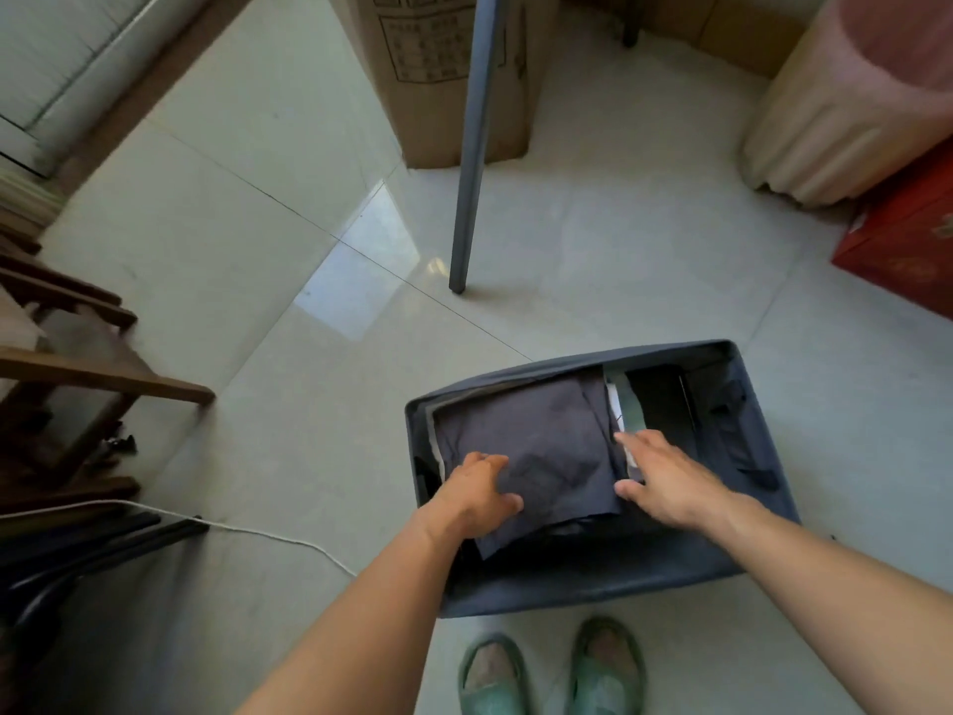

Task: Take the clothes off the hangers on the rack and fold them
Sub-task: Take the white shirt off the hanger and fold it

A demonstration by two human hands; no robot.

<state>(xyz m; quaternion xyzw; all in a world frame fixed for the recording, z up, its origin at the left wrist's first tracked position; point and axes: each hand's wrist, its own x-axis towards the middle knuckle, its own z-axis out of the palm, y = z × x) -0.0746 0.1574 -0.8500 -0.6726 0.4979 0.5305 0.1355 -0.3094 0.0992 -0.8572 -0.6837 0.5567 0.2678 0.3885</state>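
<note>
A folded dark grey garment lies on top of other folded clothes in the left part of a grey fabric storage box on the floor. My left hand holds the garment's near left edge, thumb on top and fingers over the cloth. My right hand rests at the garment's right edge with fingers straight and spread. The box's right part holds dark items I cannot make out. A grey rack pole stands on the floor beyond the box. No hangers are in view.
A tall cardboard box stands behind the pole. A red box and a pale draped cover sit at the right. Wooden furniture and a white cord lie at the left. My feet in green slippers stand below the box.
</note>
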